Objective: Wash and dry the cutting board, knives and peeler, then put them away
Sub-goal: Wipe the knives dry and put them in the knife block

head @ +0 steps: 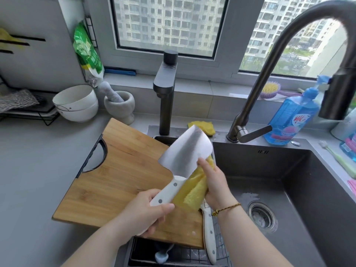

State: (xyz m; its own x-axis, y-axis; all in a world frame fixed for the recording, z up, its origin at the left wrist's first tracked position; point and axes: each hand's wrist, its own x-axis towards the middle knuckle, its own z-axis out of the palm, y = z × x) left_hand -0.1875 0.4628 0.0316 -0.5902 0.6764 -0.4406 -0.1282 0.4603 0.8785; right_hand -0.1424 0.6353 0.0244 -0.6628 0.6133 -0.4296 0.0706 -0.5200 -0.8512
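My left hand (146,211) grips the white handle of a cleaver (185,151), whose wide steel blade points up and away over the board. My right hand (213,182) holds a yellow cloth (192,191) against the blade's right edge, thumb on the steel. Under them lies the bamboo cutting board (123,170), half on the counter and half over the sink's left compartment. A second knife with a white handle (210,234) lies along the board's right edge on a wire rack. A pale blue handle (162,255), perhaps the peeler, sits in the rack below the board.
The dark sink basin (279,180) with its drain (263,216) is to the right, under a tall black tap (289,54). A blue detergent bottle (290,116), a yellow sponge (204,126), stacked white bowls (77,103) and a stone mortar (119,103) stand behind.
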